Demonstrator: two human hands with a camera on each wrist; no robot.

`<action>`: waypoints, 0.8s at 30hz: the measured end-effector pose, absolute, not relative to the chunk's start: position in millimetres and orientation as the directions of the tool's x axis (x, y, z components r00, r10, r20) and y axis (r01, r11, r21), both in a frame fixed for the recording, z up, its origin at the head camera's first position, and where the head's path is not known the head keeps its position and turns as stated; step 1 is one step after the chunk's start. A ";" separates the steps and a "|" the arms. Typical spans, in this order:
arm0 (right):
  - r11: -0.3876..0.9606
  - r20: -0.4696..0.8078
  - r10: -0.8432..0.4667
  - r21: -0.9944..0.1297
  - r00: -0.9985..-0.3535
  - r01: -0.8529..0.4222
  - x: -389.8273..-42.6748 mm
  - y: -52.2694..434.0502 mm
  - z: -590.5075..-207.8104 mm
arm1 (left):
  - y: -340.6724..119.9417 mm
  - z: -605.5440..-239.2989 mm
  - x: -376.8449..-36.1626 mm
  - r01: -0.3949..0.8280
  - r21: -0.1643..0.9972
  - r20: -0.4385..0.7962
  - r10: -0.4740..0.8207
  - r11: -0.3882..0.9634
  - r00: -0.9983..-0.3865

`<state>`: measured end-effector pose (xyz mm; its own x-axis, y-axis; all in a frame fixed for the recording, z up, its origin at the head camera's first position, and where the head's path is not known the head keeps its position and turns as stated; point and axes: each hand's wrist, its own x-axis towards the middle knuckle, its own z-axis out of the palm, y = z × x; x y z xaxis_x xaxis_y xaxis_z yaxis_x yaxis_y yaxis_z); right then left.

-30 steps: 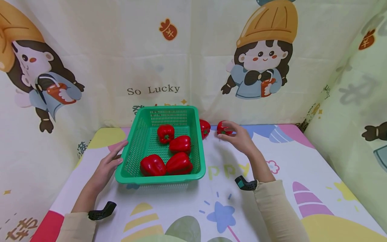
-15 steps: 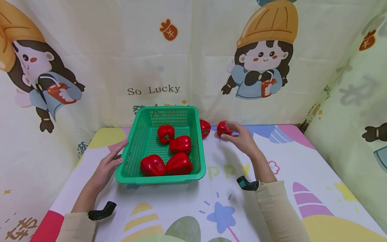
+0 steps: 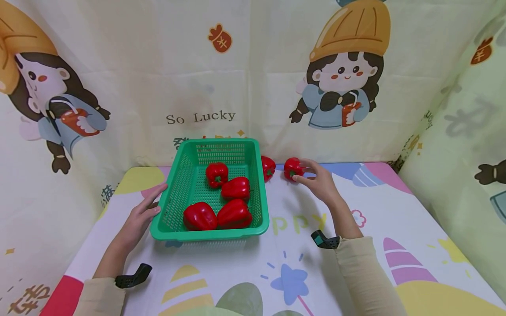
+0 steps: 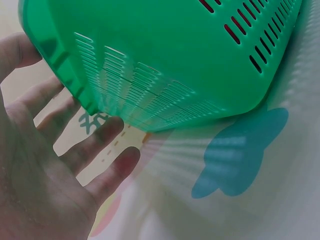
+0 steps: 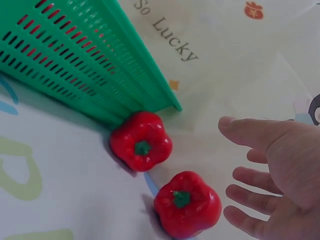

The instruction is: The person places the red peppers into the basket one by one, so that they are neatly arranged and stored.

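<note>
A green plastic basket [image 3: 209,236] stands on the table, with several red bell peppers [image 3: 200,216] inside it. My left hand [image 3: 136,219] is at the basket's left side, its extended fingers against the rim; the left wrist view shows the fingers [image 4: 95,145] spread beside the slotted wall. Two more red bell peppers lie outside. One pepper [image 5: 141,141] sits right by the basket's right wall, and the other pepper [image 5: 187,205] is a little further right. My right hand [image 3: 321,183] is beside that second pepper, thumb and fingers apart; the right wrist view shows a gap between them.
The table [image 3: 284,259] wears a white cloth printed with coloured shapes. Behind it and at both sides hangs a cream curtain [image 3: 269,96] with cartoon figures, close to the loose peppers at the table's back edge.
My right hand has shifted slightly to the right, so more of the second loose pepper shows. The left hand and the basket have stayed in place.
</note>
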<state>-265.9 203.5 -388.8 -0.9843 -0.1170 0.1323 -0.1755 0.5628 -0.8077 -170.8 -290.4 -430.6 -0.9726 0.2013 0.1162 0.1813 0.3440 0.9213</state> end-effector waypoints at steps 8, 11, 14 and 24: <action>0.562 0.131 -0.086 -0.812 -0.988 -0.156 -267.4 205.1 -391.0 | -290.9 -431.2 -170.9 0.189 0.924 0.124 0.206 0.333 -0.971; 0.565 0.130 -0.079 -0.811 -0.988 -0.151 -268.5 205.7 -392.6 | -290.8 -431.1 -170.7 0.186 0.926 0.123 0.205 0.328 -0.971; 0.568 0.128 -0.072 -0.810 -0.989 -0.147 -269.9 206.4 -394.0 | -290.7 -430.9 -170.5 0.181 0.926 0.118 0.203 0.330 -0.972; 0.580 0.119 -0.056 -0.805 -0.991 -0.129 -276.5 208.1 -398.9 | -291.1 -431.3 -171.2 0.184 0.926 0.121 0.201 0.329 -0.972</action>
